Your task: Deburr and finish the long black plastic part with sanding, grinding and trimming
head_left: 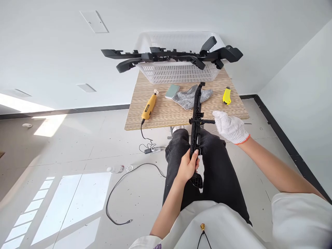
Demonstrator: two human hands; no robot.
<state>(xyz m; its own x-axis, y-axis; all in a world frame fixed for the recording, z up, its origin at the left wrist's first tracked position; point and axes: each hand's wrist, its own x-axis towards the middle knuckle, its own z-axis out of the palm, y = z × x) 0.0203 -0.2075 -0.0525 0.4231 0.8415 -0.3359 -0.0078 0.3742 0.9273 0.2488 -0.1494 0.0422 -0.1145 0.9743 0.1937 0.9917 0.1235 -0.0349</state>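
A long black plastic trim piece (196, 135) stands lengthwise over my lap, its far end above the table. My bare left hand (188, 166) is wrapped round its lower part, thumb on top. In a white knit glove with an orange cuff, my right hand (229, 126) is closed on a thin, dark file-like tool (208, 121). That tool reaches left to the trim piece and crosses it around mid-length. What kind of tool it is, I cannot make out for certain. Behind the trim piece lies a grey knit cloth (187, 98), partly hidden.
On the wooden table (132, 112) are a corded yellow rotary tool (149, 106), a green pad (172, 91) and a yellow utility knife (226, 96). A white basket (178, 74) carries several black trim pieces (220, 54). A cable (114, 193), power strip (153, 150) and plastic bottle (116, 169) lie on the floor.
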